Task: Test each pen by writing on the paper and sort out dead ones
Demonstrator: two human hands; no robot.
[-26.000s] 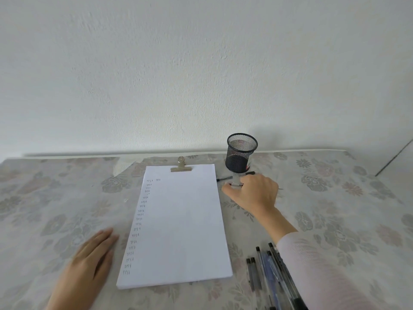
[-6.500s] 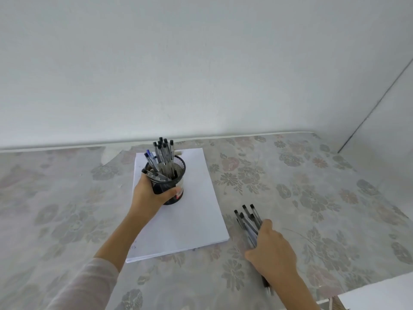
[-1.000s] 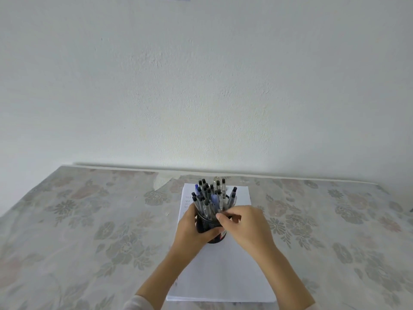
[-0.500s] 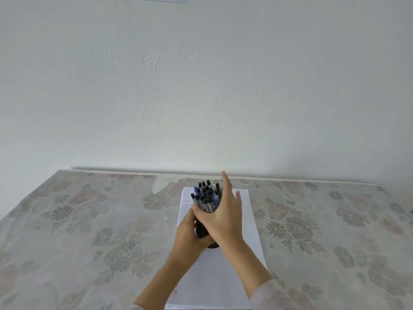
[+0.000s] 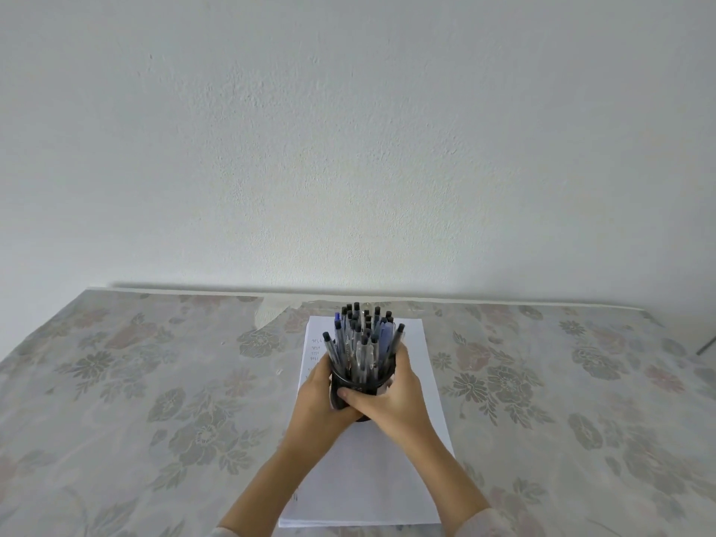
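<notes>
A black mesh pen cup [image 5: 362, 385] stands on the white paper [image 5: 410, 470] in the middle of the table. Several pens [image 5: 364, 343] stand upright in it, caps up, black and blue. My left hand [image 5: 317, 401] grips the cup from the left. My right hand [image 5: 399, 401] wraps round it from the right, thumb across the front. Small written marks [image 5: 317, 348] run down the paper's left edge. The cup's lower part is hidden by my fingers.
The table wears a floral cloth [image 5: 155, 401] and butts against a white wall [image 5: 348, 149]. A clip at the paper's far end is mostly hidden behind the pens.
My right hand, which lay flat over the pens half a second ago, has dropped and now grips the cup's right side. The left hand keeps its hold.
</notes>
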